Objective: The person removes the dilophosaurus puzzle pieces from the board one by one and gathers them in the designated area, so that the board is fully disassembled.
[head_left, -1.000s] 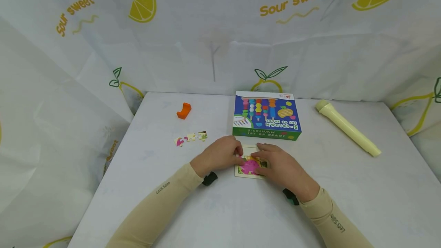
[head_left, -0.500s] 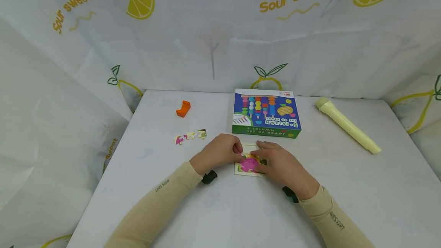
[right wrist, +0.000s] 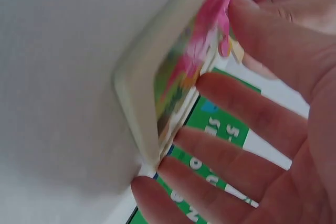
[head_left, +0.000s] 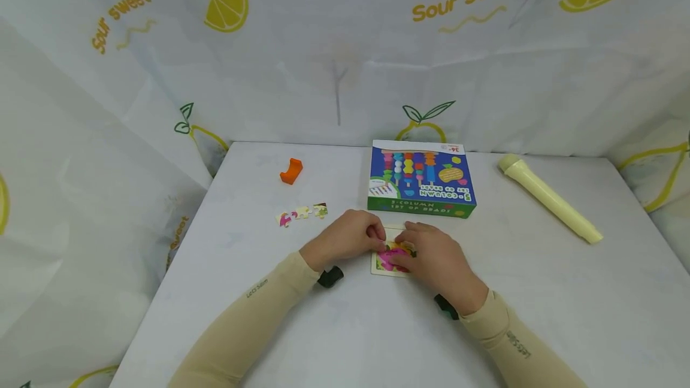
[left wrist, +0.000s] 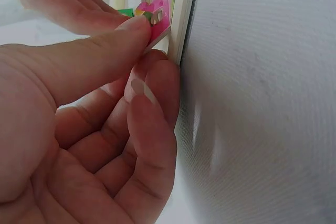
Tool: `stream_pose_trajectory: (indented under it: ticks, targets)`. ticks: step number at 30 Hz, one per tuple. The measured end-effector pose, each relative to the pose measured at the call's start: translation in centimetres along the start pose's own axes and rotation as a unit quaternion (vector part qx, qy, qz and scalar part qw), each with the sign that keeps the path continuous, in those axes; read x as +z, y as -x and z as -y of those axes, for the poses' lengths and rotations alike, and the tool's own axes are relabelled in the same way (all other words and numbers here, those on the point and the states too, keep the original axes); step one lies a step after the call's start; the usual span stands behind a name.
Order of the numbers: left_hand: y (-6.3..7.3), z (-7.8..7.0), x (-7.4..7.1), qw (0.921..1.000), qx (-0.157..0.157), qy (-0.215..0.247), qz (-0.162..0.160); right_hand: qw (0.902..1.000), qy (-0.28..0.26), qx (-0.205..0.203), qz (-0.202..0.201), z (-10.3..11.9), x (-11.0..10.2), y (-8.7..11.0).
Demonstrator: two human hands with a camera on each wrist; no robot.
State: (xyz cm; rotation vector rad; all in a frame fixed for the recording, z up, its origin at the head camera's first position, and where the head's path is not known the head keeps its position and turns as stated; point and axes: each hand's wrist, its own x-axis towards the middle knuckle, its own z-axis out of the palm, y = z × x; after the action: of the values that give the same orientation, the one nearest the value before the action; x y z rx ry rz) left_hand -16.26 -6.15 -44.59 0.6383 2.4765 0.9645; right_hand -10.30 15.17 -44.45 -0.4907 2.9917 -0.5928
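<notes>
A small puzzle board [head_left: 395, 233] with a pale frame and a pink picture lies on the table between both hands. My left hand [head_left: 353, 235] is at the board's left side, pinching the edge of a pink puzzle piece [left wrist: 161, 28] between thumb and finger; the piece stands tilted up from the board. On the right, my right hand [head_left: 439, 256] spreads its nearly straight fingers along the board's far edge. Its thumb [right wrist: 257, 22] touches the pink piece in the right wrist view. Part of the picture is hidden under the hands.
Several loose puzzle pieces [head_left: 303, 213] lie left of the board. Behind it sits a blue and green bead-set box [head_left: 422, 181]. An orange curved block [head_left: 291, 171] rests at the back left, and a pale yellow microphone-shaped tube [head_left: 550, 199] at the right.
My right hand has shifted a little to the left, its thumb farther over the pink picture. The left hand stays at the board's left side. The head view has swung slightly.
</notes>
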Motion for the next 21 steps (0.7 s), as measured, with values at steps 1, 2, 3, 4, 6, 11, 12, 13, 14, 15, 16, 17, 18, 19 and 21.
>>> stream_pose_trajectory:
  ticks: [1, 2, 3, 4, 6, 11, 12, 13, 14, 15, 16, 17, 18, 19, 21]
  targets:
    - [0.0, 0.0, 0.0, 1.0000, 0.003, 0.000, 0.001, 1.0000, 0.001, 0.005, -0.002, 0.2, 0.1, 0.0]
    - [0.0, 0.1, 0.0, 1.0000, 0.006, 0.000, 0.002, 1.0000, 0.004, 0.009, -0.004, 0.3, 0.1, 0.0]
    - [0.0, 0.1, -0.1, 1.0000, 0.008, 0.000, 0.003, 0.9999, 0.007, 0.012, -0.005, 0.4, 0.1, 0.0]
    - [-0.1, 0.2, -0.1, 0.9999, 0.010, 0.000, 0.003, 0.9998, 0.010, 0.014, -0.006, 0.5, 0.2, -0.1]
    - [-0.1, 0.2, -0.2, 1.0000, 0.008, 0.001, 0.005, 0.9997, 0.015, 0.017, -0.008, 0.7, 0.3, -0.1]
    - [-0.1, 0.3, -0.4, 0.9998, -0.004, 0.011, 0.014, 0.9996, 0.019, 0.017, -0.010, 0.8, 0.3, -0.2]
    - [-0.1, 0.3, -0.5, 0.9998, -0.006, 0.013, 0.014, 0.9996, 0.019, 0.015, -0.011, 0.8, 0.4, -0.2]
    - [-0.1, 0.3, -0.6, 0.9997, -0.006, 0.016, 0.014, 0.9996, 0.020, 0.016, -0.010, 0.8, 0.4, -0.1]
    - [-0.1, 0.3, -0.7, 0.9998, -0.005, 0.017, 0.012, 0.9996, 0.021, 0.015, -0.011, 0.8, 0.4, -0.1]
    - [-0.1, 0.3, -0.8, 0.9998, -0.004, 0.019, 0.011, 0.9996, 0.021, 0.016, -0.012, 0.7, 0.4, -0.1]
    - [-0.1, 0.3, -0.9, 0.9998, -0.002, 0.020, 0.008, 0.9996, 0.022, 0.016, -0.012, 0.7, 0.4, -0.1]
    - [-0.1, 0.3, -1.1, 0.9998, -0.001, 0.021, 0.005, 0.9995, 0.023, 0.016, -0.013, 0.6, 0.4, -0.1]
    - [0.0, 0.4, -1.3, 0.9998, -0.001, 0.021, 0.001, 0.9995, 0.023, 0.016, -0.012, 0.6, 0.4, 0.0]
    - [0.0, 0.5, -1.4, 0.9998, -0.001, 0.022, -0.002, 0.9996, 0.022, 0.017, -0.011, 0.5, 0.4, 0.0]
    - [0.4, 0.8, -1.9, 0.9997, -0.005, 0.023, -0.009, 0.9996, 0.020, 0.019, -0.003, 0.4, 0.4, 0.0]
